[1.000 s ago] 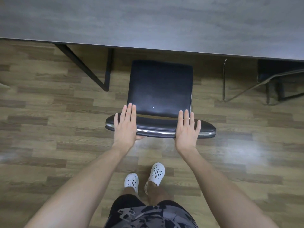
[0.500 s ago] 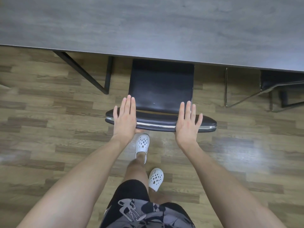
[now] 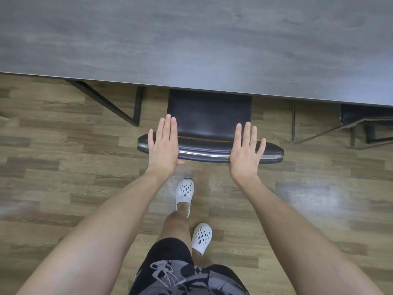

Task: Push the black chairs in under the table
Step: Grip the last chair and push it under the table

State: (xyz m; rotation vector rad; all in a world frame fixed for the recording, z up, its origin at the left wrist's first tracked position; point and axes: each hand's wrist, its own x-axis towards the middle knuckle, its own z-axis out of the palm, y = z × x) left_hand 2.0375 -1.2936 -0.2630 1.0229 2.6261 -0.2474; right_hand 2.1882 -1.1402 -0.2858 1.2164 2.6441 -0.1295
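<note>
On chair back (image 3: 204, 149), flat hands (image 3: 164, 145).

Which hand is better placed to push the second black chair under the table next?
The right hand. The other chair sits off to the right, nearer that hand than the left hand.

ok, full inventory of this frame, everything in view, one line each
table: 1, grey wood-grain top, across the upper frame
table legs: black metal, under the table's left part
chair: 1, black with chrome trim, centre, seat partly under the table
second chair: 1, black with metal frame, far right, mostly under the table
floor: brown wood planks
left hand: open, flat on the chair back
right hand: open, flat on the chair back
shoes: 2, white, perforated
shorts: black, grey print
</note>
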